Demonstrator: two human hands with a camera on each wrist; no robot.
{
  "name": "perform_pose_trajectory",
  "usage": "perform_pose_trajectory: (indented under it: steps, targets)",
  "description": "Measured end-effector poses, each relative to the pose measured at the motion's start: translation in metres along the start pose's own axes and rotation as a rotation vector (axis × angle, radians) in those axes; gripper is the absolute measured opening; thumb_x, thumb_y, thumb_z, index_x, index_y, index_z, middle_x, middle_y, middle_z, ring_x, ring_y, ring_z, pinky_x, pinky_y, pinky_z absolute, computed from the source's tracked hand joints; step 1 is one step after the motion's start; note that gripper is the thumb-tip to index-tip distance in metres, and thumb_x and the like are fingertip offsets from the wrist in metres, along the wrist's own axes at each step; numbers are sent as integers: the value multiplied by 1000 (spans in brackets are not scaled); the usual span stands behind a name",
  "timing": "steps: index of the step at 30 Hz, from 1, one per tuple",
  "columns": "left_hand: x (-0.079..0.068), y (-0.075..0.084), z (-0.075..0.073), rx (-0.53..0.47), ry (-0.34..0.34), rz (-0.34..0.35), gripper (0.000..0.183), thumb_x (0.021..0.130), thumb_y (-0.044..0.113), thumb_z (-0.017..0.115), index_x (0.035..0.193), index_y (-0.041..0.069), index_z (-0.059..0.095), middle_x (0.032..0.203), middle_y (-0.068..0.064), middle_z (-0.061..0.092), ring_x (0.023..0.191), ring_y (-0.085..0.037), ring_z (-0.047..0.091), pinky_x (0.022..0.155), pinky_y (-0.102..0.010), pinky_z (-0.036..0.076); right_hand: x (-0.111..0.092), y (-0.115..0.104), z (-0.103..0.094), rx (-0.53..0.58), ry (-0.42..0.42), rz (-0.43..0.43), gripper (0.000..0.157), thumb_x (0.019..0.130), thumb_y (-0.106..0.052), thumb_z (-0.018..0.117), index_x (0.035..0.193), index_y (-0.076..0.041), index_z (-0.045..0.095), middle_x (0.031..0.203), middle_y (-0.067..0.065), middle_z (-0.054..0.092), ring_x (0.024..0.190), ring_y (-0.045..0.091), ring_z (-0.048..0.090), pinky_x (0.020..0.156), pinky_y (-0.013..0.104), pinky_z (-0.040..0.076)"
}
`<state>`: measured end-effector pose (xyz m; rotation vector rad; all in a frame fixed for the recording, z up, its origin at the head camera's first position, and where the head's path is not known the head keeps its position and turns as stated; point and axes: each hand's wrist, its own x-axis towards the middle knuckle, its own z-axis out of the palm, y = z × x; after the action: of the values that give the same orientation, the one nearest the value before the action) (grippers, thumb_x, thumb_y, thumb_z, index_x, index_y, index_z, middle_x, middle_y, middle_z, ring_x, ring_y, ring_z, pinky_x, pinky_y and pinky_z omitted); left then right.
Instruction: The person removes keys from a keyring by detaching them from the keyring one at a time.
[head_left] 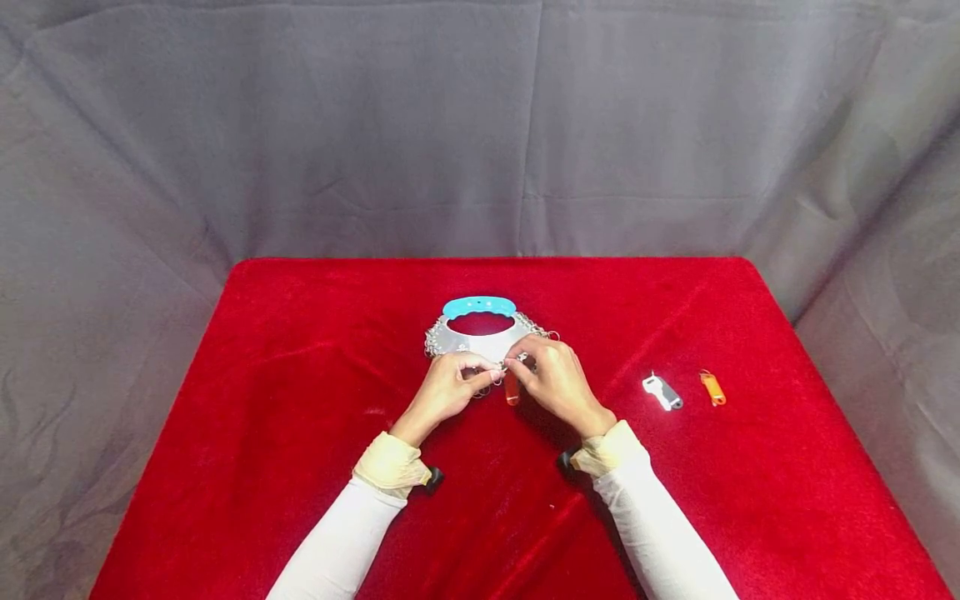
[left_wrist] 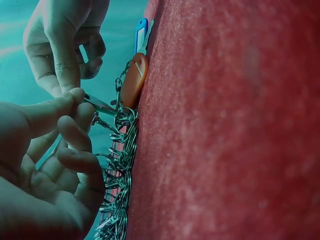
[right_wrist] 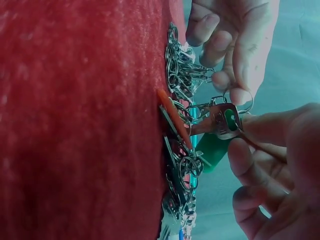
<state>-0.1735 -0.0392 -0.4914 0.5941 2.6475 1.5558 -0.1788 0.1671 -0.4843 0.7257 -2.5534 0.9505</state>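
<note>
Both hands meet at the near rim of a silver plate (head_left: pixel 491 344) with a blue handle (head_left: pixel 478 307) and many metal rings along its edge. My left hand (head_left: pixel 448 385) pinches a split key ring (right_wrist: pixel 246 103) between thumb and fingertip. A metal key (right_wrist: pixel 225 120) with a hole in its head is pinched by my right hand (head_left: pixel 557 379), close against that ring. A green key tag (right_wrist: pixel 215 150) hangs just behind the key. An orange key tag (left_wrist: pixel 135 80) lies below the fingers among the linked rings (left_wrist: pixel 117 175).
To the right on the red cloth (head_left: pixel 300 467) lie a key with a dark tag (head_left: pixel 663 392) and an orange key tag (head_left: pixel 714 389) with a small ring. A blue-edged tag (left_wrist: pixel 141 35) hangs farther along the rim. Grey curtains (head_left: pixel 390 125) surround the table.
</note>
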Motion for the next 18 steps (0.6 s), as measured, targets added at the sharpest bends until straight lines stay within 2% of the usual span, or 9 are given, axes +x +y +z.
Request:
perform_pose_trajectory:
  steps: [6, 11, 18]
  targets:
    - [1, 0, 1, -4, -23, -9, 10, 93, 10, 79, 99, 4, 83, 91, -7, 78, 71, 0, 54, 67, -20, 46, 0, -1, 0, -6, -11, -7, 8, 89, -7, 81, 87, -11, 75, 87, 2, 75, 78, 22, 70, 72, 45, 54]
    - [1, 0, 1, -4, -16, 4, 11, 94, 11, 76, 98, 3, 83, 87, -7, 75, 72, -4, 52, 68, -22, 45, 2, -2, -2, 21, -20, -79, 9, 90, -9, 82, 87, -11, 74, 85, 0, 73, 78, 17, 67, 72, 42, 54]
    - [1, -2, 0, -4, -7, -5, 12, 96, 9, 72, 95, 3, 82, 82, -3, 71, 71, -6, 50, 66, -23, 43, 2, -3, -2, 33, -33, -167, 9, 89, -6, 82, 88, -9, 74, 87, 1, 74, 88, 18, 70, 80, 41, 57]
